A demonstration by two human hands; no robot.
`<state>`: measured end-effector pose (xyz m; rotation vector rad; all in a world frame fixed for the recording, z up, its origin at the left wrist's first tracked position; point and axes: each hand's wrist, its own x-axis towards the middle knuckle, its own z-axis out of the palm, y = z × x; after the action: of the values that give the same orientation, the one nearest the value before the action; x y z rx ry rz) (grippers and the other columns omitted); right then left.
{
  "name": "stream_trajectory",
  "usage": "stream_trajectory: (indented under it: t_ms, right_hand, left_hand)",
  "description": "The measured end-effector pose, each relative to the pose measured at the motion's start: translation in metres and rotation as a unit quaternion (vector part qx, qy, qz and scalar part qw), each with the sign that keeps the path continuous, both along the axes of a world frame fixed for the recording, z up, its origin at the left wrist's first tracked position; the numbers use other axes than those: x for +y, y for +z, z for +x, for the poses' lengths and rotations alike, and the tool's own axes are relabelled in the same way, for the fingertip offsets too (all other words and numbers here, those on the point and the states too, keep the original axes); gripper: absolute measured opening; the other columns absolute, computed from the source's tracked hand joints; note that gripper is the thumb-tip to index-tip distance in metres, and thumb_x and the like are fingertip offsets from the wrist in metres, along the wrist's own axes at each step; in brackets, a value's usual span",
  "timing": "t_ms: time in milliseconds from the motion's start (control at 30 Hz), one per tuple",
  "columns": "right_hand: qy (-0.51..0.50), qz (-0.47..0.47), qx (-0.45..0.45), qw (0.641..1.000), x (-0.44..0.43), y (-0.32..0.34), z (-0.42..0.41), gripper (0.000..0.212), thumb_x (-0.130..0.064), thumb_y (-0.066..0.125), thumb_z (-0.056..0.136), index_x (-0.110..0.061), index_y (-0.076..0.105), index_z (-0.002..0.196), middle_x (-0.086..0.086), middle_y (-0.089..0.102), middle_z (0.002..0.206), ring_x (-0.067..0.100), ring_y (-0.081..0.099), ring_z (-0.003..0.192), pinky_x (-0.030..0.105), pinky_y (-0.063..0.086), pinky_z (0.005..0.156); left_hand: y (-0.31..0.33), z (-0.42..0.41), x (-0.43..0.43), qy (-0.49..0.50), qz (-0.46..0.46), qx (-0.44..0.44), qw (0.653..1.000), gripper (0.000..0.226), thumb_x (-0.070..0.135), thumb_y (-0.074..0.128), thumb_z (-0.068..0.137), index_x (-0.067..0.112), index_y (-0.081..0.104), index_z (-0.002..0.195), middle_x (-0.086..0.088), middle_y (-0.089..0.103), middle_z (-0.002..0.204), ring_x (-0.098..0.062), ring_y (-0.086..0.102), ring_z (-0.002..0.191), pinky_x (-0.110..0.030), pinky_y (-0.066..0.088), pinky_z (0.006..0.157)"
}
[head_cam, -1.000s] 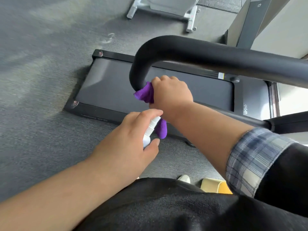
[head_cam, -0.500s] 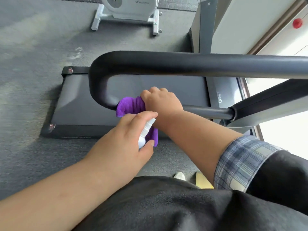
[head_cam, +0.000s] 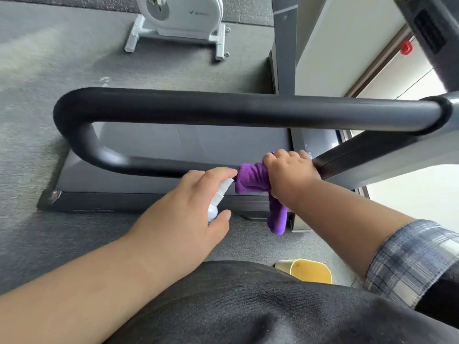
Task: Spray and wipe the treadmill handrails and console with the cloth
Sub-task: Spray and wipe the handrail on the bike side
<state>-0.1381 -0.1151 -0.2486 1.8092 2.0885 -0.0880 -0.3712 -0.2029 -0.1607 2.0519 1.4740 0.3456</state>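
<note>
A black U-shaped treadmill handrail (head_cam: 223, 109) crosses the middle of the view. My right hand (head_cam: 290, 173) grips a purple cloth (head_cam: 253, 178) wrapped round the handrail's lower bar, close to where the bar meets the grey upright. A tail of the cloth hangs down below my wrist. My left hand (head_cam: 188, 207) holds a small white spray bottle (head_cam: 219, 194), index finger on its top, nozzle just left of the cloth. The console is mostly out of view.
The treadmill deck (head_cam: 173, 155) lies on grey carpet below the rail. A white exercise machine (head_cam: 181, 18) stands at the back. A grey post (head_cam: 284, 45) rises at the upper right. A yellow slipper (head_cam: 308, 270) shows near my lap.
My right hand has slid the cloth to the right along the lower bar, away from the bend toward the upright. My left hand with the bottle followed. The view tilted up.
</note>
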Motion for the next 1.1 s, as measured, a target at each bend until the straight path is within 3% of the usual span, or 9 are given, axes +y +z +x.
stream_trajectory:
  t_ms: [67, 133, 333, 433, 567, 833, 967, 1100]
  right_hand:
    - [0.010, -0.009, -0.033, 0.999, 0.002, 0.001, 0.010, 0.061, -0.031, 0.082, 0.067, -0.023, 0.047, 0.115, 0.002, 0.056, 0.109, 0.028, 0.059, 0.106, 0.049, 0.037, 0.105]
    - [0.014, -0.013, -0.024, 1.000, 0.002, 0.001, 0.013, 0.051, -0.028, 0.077, 0.073, -0.022, 0.047, 0.114, 0.002, 0.055, 0.107, 0.028, 0.058, 0.103, 0.043, 0.046, 0.092]
    - [0.025, -0.007, 0.036, 0.999, 0.007, 0.000, -0.002, 0.034, -0.042, 0.066, 0.076, -0.027, 0.053, 0.104, -0.002, 0.055, 0.097, 0.026, 0.056, 0.092, 0.036, 0.047, 0.072]
    - [0.032, -0.015, 0.054, 0.998, 0.011, -0.001, -0.012, 0.032, -0.044, 0.065, 0.071, -0.029, 0.055, 0.098, -0.005, 0.055, 0.092, 0.025, 0.057, 0.088, 0.035, 0.046, 0.070]
    - [0.043, -0.009, 0.074, 0.996, 0.013, 0.002, -0.036, 0.034, -0.045, 0.063, 0.073, -0.030, 0.058, 0.103, -0.005, 0.056, 0.094, 0.025, 0.057, 0.090, 0.035, 0.047, 0.072]
    - [0.101, 0.026, 0.115, 0.988, 0.025, 0.009, -0.161, 0.036, -0.044, 0.061, 0.082, -0.023, 0.055, 0.110, 0.001, 0.057, 0.104, 0.028, 0.057, 0.097, 0.037, 0.041, 0.071]
    - [0.120, 0.035, 0.128, 0.984, 0.032, 0.012, -0.224, 0.029, -0.030, 0.055, 0.085, -0.020, 0.053, 0.112, 0.003, 0.055, 0.107, 0.029, 0.055, 0.100, 0.038, 0.038, 0.070]
    - [0.114, 0.060, 0.144, 0.981, 0.035, 0.011, -0.256, 0.032, -0.036, 0.057, 0.083, -0.022, 0.053, 0.111, 0.001, 0.055, 0.105, 0.027, 0.055, 0.097, 0.037, 0.037, 0.069]
  left_hand:
    - [0.001, 0.005, -0.001, 0.015, 0.000, 0.001, 1.000, 0.057, 0.044, 0.054, 0.089, 0.057, 0.018, 0.132, 0.024, 0.035, 0.127, -0.004, 0.051, 0.096, -0.025, 0.039, 0.077]
    - [0.001, 0.008, -0.002, 0.027, -0.001, 0.000, 1.000, 0.057, 0.045, 0.054, 0.090, 0.056, 0.019, 0.133, 0.025, 0.035, 0.129, -0.004, 0.051, 0.097, -0.024, 0.039, 0.077]
    - [0.001, -0.012, -0.007, 0.091, -0.007, -0.001, 0.996, 0.056, 0.047, 0.054, 0.090, 0.057, 0.019, 0.133, 0.024, 0.034, 0.131, -0.004, 0.052, 0.102, -0.030, 0.046, 0.085]
    - [-0.001, -0.027, -0.012, 0.109, -0.025, 0.005, 0.994, 0.056, 0.048, 0.053, 0.090, 0.059, 0.018, 0.132, 0.025, 0.032, 0.134, -0.004, 0.052, 0.104, -0.031, 0.046, 0.087]
    - [-0.007, -0.045, -0.016, 0.122, -0.035, 0.007, 0.992, 0.058, 0.047, 0.053, 0.089, 0.058, 0.018, 0.133, 0.025, 0.034, 0.134, -0.002, 0.050, 0.104, -0.025, 0.042, 0.084]
    - [-0.010, -0.093, -0.022, 0.113, -0.033, 0.020, 0.993, 0.059, 0.046, 0.055, 0.088, 0.058, 0.019, 0.133, 0.024, 0.034, 0.126, 0.002, 0.042, 0.093, -0.020, 0.033, 0.075]
    - [-0.013, -0.122, -0.027, 0.108, -0.040, 0.028, 0.993, 0.059, 0.046, 0.055, 0.088, 0.060, 0.017, 0.131, 0.025, 0.031, 0.126, 0.001, 0.040, 0.100, -0.020, 0.030, 0.074]
    - [-0.011, -0.143, -0.028, 0.092, -0.038, 0.038, 0.994, 0.058, 0.046, 0.055, 0.088, 0.058, 0.018, 0.132, 0.024, 0.032, 0.124, -0.001, 0.043, 0.094, -0.022, 0.033, 0.075]
